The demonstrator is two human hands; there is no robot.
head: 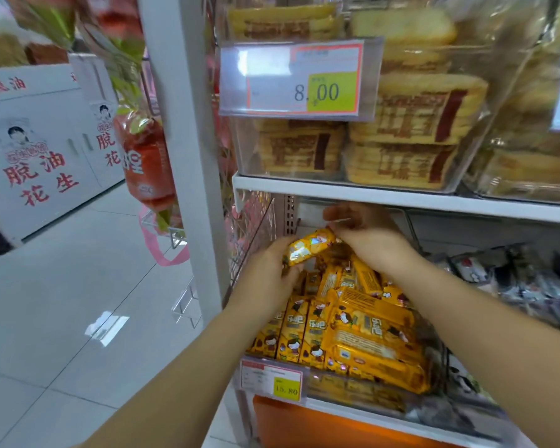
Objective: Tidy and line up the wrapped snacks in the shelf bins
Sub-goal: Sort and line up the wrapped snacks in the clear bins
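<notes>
A clear shelf bin (317, 388) on the lower shelf holds several yellow wrapped snack bars (353, 321), some standing in a row at the front left, others lying in a loose heap. Both hands are inside the bin near its back. My left hand (269, 273) grips the lower end of one yellow snack bar (307, 246) lifted above the pile. My right hand (366, 237) pinches that bar's upper right end, the palm facing down over the heap.
A white shelf board (401, 198) runs just above my hands, carrying clear bins of pale biscuits (401, 147) with an 8.00 price tag (299, 79). A white upright post (188, 124) stands left. Dark packets (514, 279) lie in the bin to the right.
</notes>
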